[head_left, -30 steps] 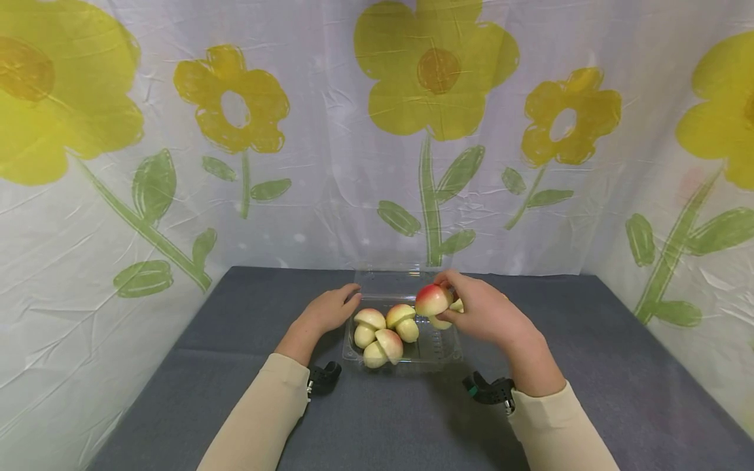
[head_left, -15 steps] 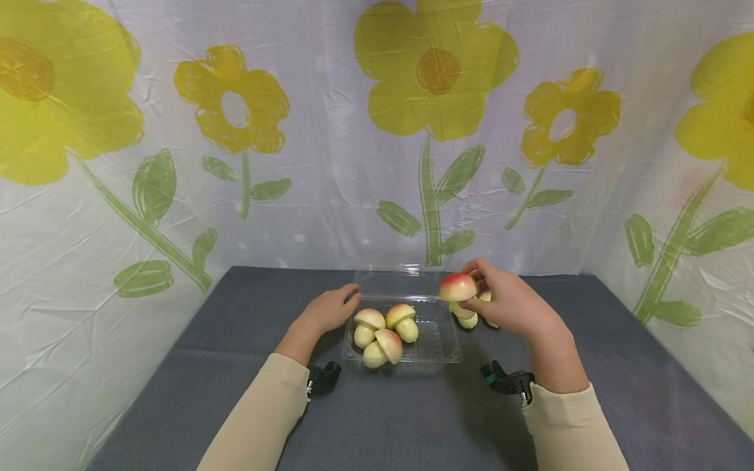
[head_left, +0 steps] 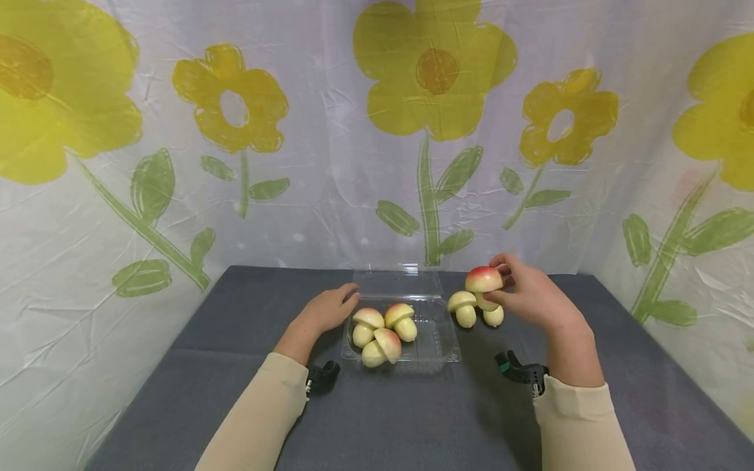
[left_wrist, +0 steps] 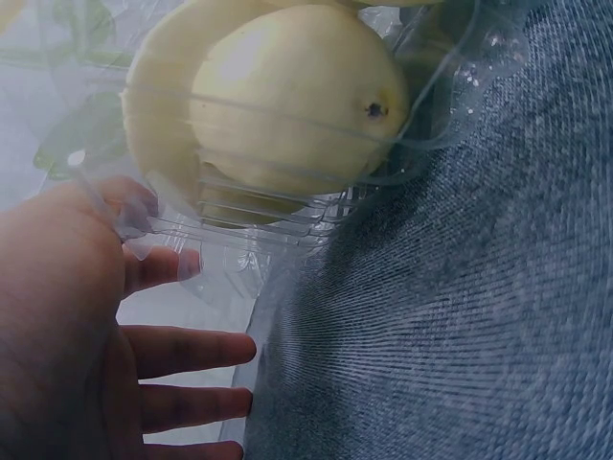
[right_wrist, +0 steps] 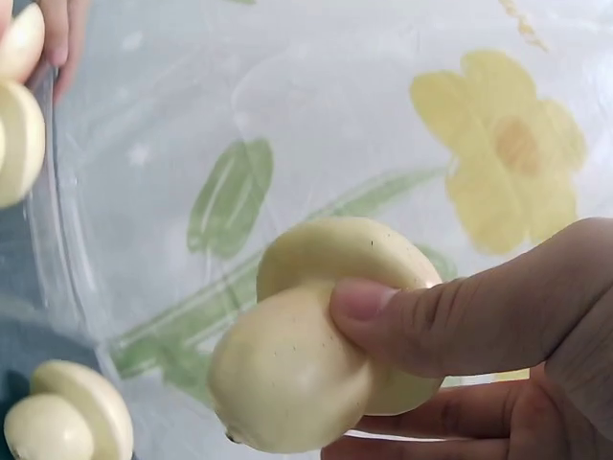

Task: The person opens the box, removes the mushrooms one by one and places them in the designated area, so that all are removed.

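Observation:
My right hand [head_left: 533,297] holds a toy mushroom [head_left: 484,279] with a red-topped cap and cream stem. In the right wrist view, its thumb presses where the cap meets the stem, fingers behind. Two more mushrooms stand just below it on the table, one a pale-capped mushroom [head_left: 463,307], the other partly hidden. My left hand [head_left: 325,311] is at the left rim of a clear plastic box [head_left: 438,337], thumb and index fingertips at its corner, other fingers straight. Inside the box's left half lie three mushrooms, including a tilted front mushroom [head_left: 385,347].
The box's transparent lid [head_left: 397,281] is folded open toward the back. A dark grey cloth [head_left: 412,418] covers the table. Behind it hangs a white curtain [head_left: 318,163] printed with yellow flowers. Each wrist wears a black strap [head_left: 521,369].
My right hand has carried the mushroom rightward, from over the box to above the two mushrooms on the table. The left hand has stayed at the box rim.

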Demonstrator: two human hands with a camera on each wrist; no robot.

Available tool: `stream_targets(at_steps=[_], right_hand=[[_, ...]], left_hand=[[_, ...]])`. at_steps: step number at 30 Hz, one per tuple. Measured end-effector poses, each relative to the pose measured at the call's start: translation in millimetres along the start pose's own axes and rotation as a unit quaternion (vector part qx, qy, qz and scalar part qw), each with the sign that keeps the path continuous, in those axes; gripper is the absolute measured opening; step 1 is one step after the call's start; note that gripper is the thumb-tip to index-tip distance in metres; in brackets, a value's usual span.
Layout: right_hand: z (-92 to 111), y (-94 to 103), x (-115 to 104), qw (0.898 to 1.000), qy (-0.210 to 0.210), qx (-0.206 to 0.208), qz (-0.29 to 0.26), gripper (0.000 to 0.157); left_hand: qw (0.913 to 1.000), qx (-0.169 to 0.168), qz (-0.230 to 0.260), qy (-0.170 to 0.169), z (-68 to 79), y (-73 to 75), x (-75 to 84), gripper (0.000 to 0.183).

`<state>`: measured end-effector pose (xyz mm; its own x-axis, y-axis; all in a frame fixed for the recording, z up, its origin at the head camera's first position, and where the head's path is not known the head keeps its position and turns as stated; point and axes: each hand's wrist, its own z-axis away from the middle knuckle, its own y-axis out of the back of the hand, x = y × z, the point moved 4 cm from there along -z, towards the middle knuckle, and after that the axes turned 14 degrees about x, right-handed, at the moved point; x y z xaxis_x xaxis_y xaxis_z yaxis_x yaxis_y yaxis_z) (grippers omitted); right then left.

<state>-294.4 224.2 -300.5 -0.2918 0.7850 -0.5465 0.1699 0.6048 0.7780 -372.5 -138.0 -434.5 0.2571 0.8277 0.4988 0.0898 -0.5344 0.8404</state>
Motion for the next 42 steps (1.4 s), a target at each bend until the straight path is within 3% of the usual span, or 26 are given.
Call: stream_targets(at_steps=[12,24,42], right_hand=[[-7.0,8.8,34.5,0.999,-0.034,0.035,0.014,0.058],[-10.0,8.8,70.9,0.993,-0.105,0.054,0.005,0.066],[-9.7,-6.0,113.4,0.973,-0.203,0.105,-0.020,0.067]], left_hand=[[1.0000,-0.004,-0.005,0.002,-1.9,1.7,0.1,0.055],[1.0000,-0.003,-0.003,-0.002,-2.1,0.3,-1.1,0.055],[1.0000,-0.005,-0.008,0.000,-2.9,-2.8,-2.4,0.056]])
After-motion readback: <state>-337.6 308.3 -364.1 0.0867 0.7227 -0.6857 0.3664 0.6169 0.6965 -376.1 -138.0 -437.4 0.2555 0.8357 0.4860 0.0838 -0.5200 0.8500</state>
